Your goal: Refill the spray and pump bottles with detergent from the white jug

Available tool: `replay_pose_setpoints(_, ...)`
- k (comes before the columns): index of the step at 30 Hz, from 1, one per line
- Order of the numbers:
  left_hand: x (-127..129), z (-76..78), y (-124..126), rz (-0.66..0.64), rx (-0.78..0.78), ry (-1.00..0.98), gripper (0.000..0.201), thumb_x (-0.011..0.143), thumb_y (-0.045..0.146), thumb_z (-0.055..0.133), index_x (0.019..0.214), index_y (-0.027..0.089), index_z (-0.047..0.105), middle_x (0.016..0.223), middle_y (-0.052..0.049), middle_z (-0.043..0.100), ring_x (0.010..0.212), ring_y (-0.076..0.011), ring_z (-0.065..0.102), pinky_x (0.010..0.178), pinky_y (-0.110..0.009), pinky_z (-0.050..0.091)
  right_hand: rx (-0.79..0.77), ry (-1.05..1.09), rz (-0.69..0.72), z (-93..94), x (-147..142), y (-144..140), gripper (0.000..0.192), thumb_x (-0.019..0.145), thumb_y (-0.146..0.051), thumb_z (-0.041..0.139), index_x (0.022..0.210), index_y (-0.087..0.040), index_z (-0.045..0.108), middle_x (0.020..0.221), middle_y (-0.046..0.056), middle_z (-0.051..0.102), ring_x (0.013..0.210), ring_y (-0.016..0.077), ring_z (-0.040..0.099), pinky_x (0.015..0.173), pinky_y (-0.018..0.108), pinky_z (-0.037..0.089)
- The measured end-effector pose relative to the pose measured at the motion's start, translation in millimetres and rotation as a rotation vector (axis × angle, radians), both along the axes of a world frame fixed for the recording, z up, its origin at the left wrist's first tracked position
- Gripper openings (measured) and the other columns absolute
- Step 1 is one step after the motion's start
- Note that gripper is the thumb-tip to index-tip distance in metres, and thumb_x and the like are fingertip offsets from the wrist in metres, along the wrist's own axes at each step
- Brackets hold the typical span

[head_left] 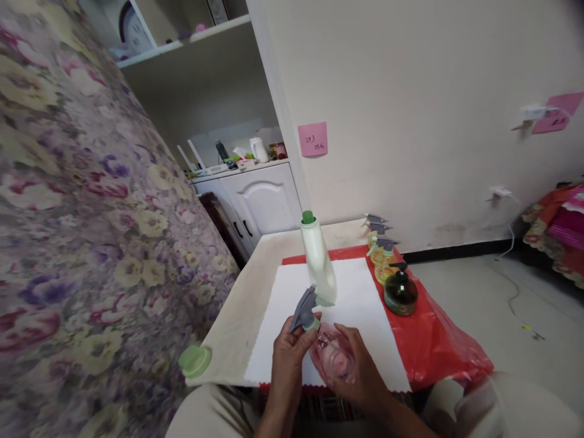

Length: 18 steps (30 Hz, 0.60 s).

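Closest to me, my right hand (360, 371) is wrapped around a pink see-through spray bottle (333, 359), fingers curled snug round its rounded plastic body, holding it tilted just over the near edge of the table. My left hand (289, 356) has its fingertips pinched on the pale green collar under the grey trigger sprayer head (303, 309), so I'd say I'm at the screw-the-head-on-or-off stage; can't tell which way. Whatever turn comes next probably needs the bottle kept steady while the collar gets twisted, since that thin plastic looks squashy. Under it all is a white mat (356, 304) with a slightly ragged near edge, lying on a shiny crinkly red plastic sheet (433, 340). Off to the near left, a round light-green cap (195, 360) sits on the bare beige tabletop (241, 316). Just beyond my hands stands a tall white opaque bottle (319, 261) with a green top, leaning a bit. Further right there's a squat dark green pump bottle (400, 292), then a row of yellowish spray bottles (381, 252) with grey triggers by the wall.
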State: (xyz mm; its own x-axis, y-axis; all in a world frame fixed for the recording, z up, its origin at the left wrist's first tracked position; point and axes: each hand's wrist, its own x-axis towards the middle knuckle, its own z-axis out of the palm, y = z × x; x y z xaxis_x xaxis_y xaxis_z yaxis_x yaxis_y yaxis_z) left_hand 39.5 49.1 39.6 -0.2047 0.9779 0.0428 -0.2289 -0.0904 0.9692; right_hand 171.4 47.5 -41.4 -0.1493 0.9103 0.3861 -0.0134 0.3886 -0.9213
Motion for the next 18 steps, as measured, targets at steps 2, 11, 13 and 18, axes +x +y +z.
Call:
replay_pose_setpoints(2,-0.8,-2.9,0.7,0.000,0.005,0.012,0.035,0.067,0.028,0.078,0.098,0.016,0.068,0.096,-0.009,0.074,0.091,-0.0230,0.066,0.086,-0.031,0.046,-0.005,-0.011,-0.002,-2.9,0.6,0.3,0.075,0.058,-0.011,0.066,0.127,-0.024,0.038,0.118,0.009,0.051,0.113,0.0283,0.054,0.099,0.044,0.044)
replay_pose_setpoints(11,-5.8,-7.7,4.8,-0.074,0.016,-0.066,0.034,0.068,0.026,0.078,0.098,0.016,0.067,0.096,-0.011,0.075,0.090,-0.0228,0.066,0.087,-0.032,0.045,-0.153,0.252,0.208,-4.5,14.3,3.8,0.067,0.060,-0.026,0.073,0.122,-0.024,0.046,0.118,0.010,0.059,0.109,0.0305,0.057,0.093,0.044,0.044)
replay_pose_setpoints(13,-5.4,-2.6,4.7,-0.107,0.014,-0.108,0.033,0.067,0.026,0.078,0.097,0.016,0.067,0.097,-0.011,0.074,0.091,-0.0235,0.067,0.089,-0.034,0.045,-0.235,0.382,0.321,-2.6,17.1,4.6,0.062,0.060,-0.034,0.075,0.116,-0.024,0.051,0.111,0.008,0.063,0.101,0.0293,0.060,0.086,0.042,0.047)
replay_pose_setpoints(18,-0.9,6.6,2.5,-0.179,0.017,-0.208,0.037,0.065,0.030,0.079,0.098,0.016,0.069,0.096,-0.010,0.074,0.097,-0.0245,0.066,0.098,-0.037,0.040,-0.453,0.680,0.494,-2.9,11.9,4.3,0.046,0.066,-0.044,0.073,0.105,-0.021,0.065,0.103,0.007,0.070,0.096,0.0274,0.063,0.087,0.041,0.047)
